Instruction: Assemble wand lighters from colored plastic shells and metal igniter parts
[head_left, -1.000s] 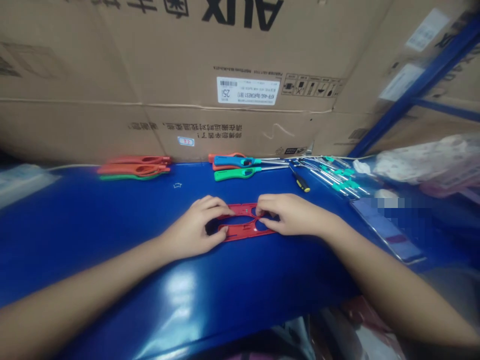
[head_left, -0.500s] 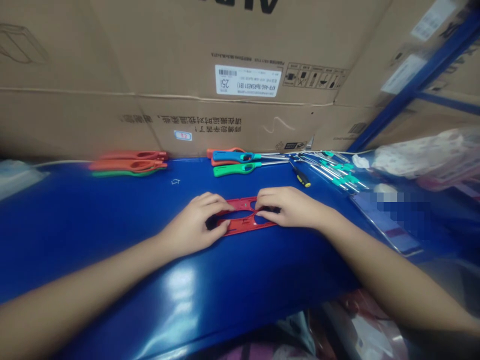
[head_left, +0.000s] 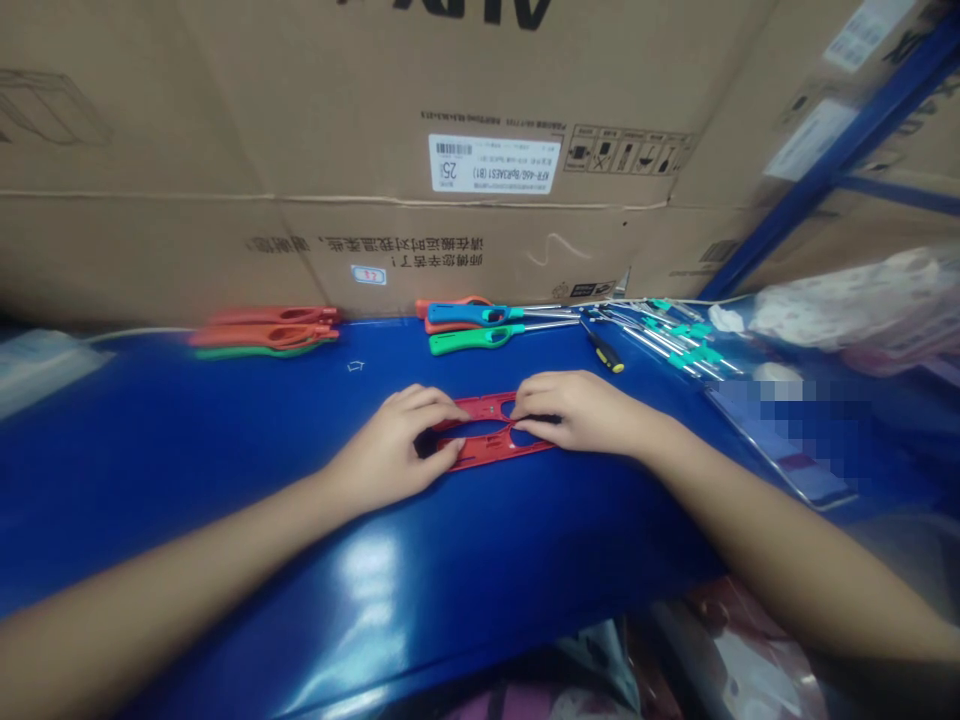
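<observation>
A flat red plastic shell (head_left: pixel 487 432), shaped like half of a lighter handle with an oval opening, lies on the blue table (head_left: pixel 225 440). My left hand (head_left: pixel 394 445) pinches its left end, thumb below and fingers curled over the top. My right hand (head_left: pixel 581 412) grips its right end the same way. Both hands rest on the table surface, and their fingers cover the shell's two ends.
Orange and green handle shells (head_left: pixel 262 333) lie at the back left. Blue, green and orange long lighters (head_left: pixel 480 327) sit at the back centre, beside a yellow-black screwdriver (head_left: pixel 604 353) and several metal rods with green parts (head_left: pixel 675 340). Cardboard boxes (head_left: pixel 450 150) wall the back. A phone (head_left: pixel 780 440) lies right.
The hands and the red shell stay in the same grip. Only the camera view has shifted slightly.
</observation>
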